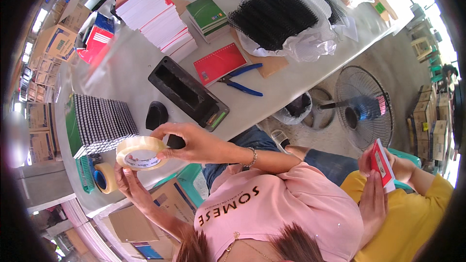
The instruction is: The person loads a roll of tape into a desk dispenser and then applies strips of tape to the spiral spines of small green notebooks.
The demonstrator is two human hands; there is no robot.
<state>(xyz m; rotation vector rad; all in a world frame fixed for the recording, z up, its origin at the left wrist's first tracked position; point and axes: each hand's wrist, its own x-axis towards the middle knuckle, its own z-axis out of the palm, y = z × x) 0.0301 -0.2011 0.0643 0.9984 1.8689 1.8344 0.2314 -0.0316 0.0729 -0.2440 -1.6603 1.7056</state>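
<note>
From here I see the tape (141, 142) between both hands, gripped: right hand (190, 143) on its right side, left hand (131, 183) pinching its lower left. The black holder (188, 92) lies beyond, nearer the right hand, long axis slanting down rightward.

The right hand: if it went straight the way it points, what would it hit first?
The right hand would first meet the roll of packing tape it holds; beyond, probably the stack of spiral-bound notebooks, though depth is unclear.
</note>
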